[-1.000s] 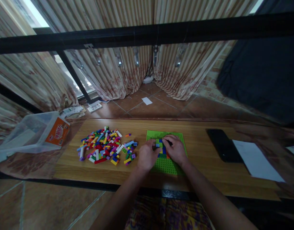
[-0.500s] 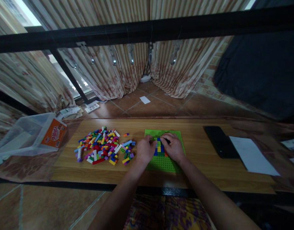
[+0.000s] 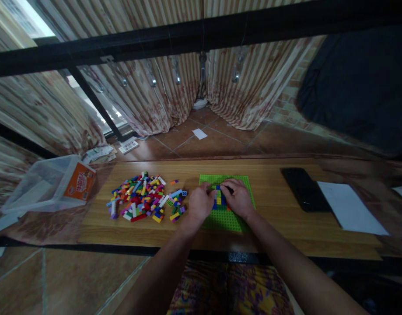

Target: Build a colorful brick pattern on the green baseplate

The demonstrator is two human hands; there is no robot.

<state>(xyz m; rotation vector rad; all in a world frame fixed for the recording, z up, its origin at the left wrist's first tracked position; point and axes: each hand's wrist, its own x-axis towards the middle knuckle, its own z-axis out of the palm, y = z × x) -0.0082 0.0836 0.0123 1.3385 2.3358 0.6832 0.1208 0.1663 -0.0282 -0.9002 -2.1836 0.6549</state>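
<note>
- Box of clear plastic (image 3: 54, 201) is sitting at far left, its orange label (image 3: 79, 181) facing inward, perhaps to leave us working room
- Loose bricks (image 3: 140, 197) are lying in a spread heap on the wooden board (image 3: 122, 234), seemingly laid out so that we are seeing each colour
- Our left hand (image 3: 201, 203) is curling its fingers at the left edge of the small coloured build (image 3: 219, 200), probably steadying it; we cannot tell whether it is gripping a brick
- That build is standing on the green baseplate (image 3: 225, 223), between our hands
- Our right hand (image 3: 238, 199) is bending in from the other side, fingertips at the build; its grip we cannot tell
- Dark slab (image 3: 307, 190) and white paper (image 3: 353, 210) are lying side by side, apparently out of our way
</note>
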